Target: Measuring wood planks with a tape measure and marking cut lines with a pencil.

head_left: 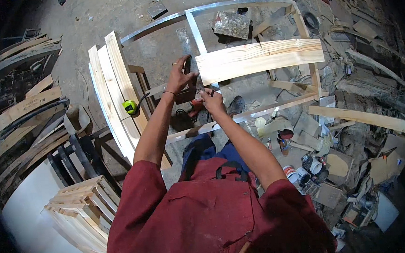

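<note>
My left hand (178,79) grips a dark block (186,92) in the gap at the middle of the wooden frame (308,25). My right hand (214,102) is closed around a thin dark object (211,94), just below the left end of a pale curved plank (259,59) lying across the frame. A red tool (196,103) is between and below my hands, partly hidden. Left of my hands, a lime-green tape measure (130,107) rests on pale boards (113,85) at the frame's left end.
Curved offcuts (20,111) are piled at the left, above a stack of pale frames (77,210). A speckled square block (230,25) is inside the frame's far part. Scrap wood (361,120), cans (304,175) and debris cover the right side. My shoes show under the frame.
</note>
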